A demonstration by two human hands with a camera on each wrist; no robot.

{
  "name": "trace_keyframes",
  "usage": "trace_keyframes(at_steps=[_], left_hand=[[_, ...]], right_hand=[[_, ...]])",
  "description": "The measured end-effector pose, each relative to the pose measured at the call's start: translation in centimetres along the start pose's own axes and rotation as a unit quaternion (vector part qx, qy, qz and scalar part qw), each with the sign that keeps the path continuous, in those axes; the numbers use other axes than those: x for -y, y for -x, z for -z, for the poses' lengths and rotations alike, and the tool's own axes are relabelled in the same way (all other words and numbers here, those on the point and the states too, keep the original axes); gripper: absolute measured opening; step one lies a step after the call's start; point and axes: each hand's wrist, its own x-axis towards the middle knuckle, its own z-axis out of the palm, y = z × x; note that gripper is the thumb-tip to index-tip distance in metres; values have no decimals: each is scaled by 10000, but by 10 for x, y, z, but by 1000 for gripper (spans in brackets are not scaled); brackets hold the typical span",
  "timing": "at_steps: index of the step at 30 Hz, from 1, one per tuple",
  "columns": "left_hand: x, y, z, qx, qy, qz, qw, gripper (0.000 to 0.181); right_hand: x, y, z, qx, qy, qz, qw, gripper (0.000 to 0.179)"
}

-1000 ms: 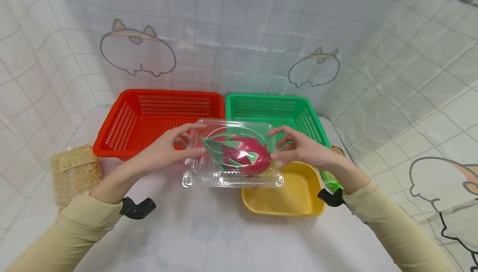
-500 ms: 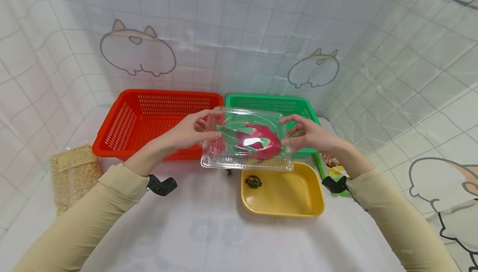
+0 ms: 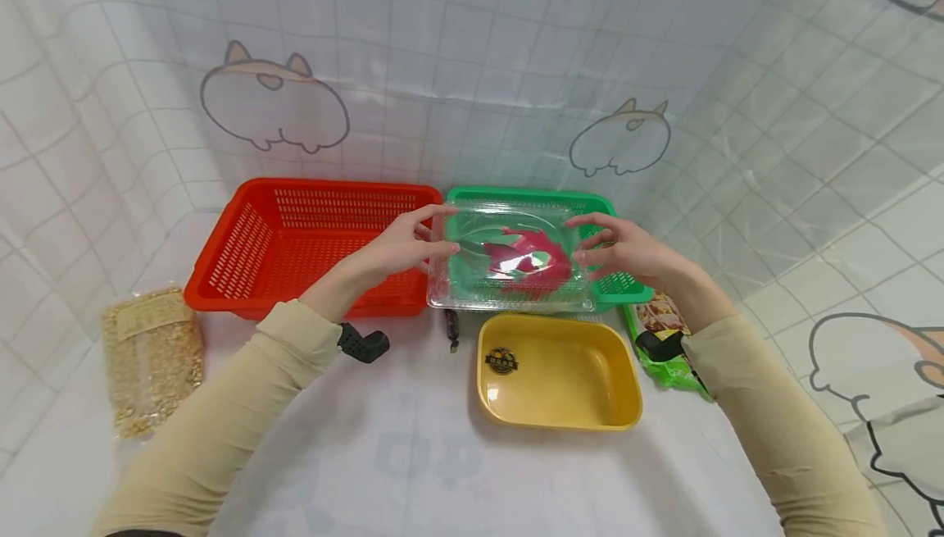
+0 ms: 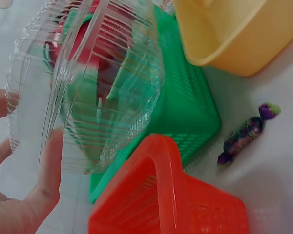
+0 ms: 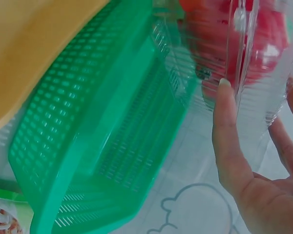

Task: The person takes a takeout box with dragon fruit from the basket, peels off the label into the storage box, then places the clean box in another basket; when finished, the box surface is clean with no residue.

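A clear plastic clamshell box (image 3: 472, 295) with a closed lid hangs above the green basket (image 3: 623, 287). Inside it lies a pink dragon fruit (image 3: 534, 262) with green scales, also visible through the plastic in both wrist views. My left hand (image 3: 406, 243) grips the box's left end, thumb toward me and fingers at the far side. At the right end my right hand (image 3: 627, 252) holds it the same way. In the right wrist view the thumb (image 5: 227, 131) presses along the seam of the box.
A red basket (image 3: 251, 303) stands left of the green one. Nearer sit a yellow tub (image 3: 560, 414) and a wrapped candy (image 4: 244, 135). A bag of grains (image 3: 151, 365) lies far left, and a green snack packet (image 3: 667, 369) lies by my right wrist.
Both hands have carried the box with the dragon fruit away from me and to the right, from over the table and the tub's edge to over the green basket.
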Motion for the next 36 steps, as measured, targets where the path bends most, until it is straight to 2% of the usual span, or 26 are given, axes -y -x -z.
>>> trace_keyframes(at_steps=[8, 17, 22, 27, 36], left_hand=[[-7, -22, -6, -192, 74, 54, 9998, 65], [-12, -50, -6, -157, 265, 504, 9983, 60], [-9, -65, -9, -79, 506, 572, 9971, 57], [-10, -73, -17, -69, 729, 630, 9953, 58], [-11, -89, -26, -49, 486, 980, 9940, 56]], right_hand=[[-2, -7, 11, -177, -72, -167, 9997, 59], [0, -21, 26, -238, -83, -387, 9989, 57], [-1, -31, 33, -235, -25, -573, 9981, 55], [-6, -40, 36, -347, 23, -786, 9963, 52], [-17, -51, 37, -400, 43, -1133, 9928, 49]])
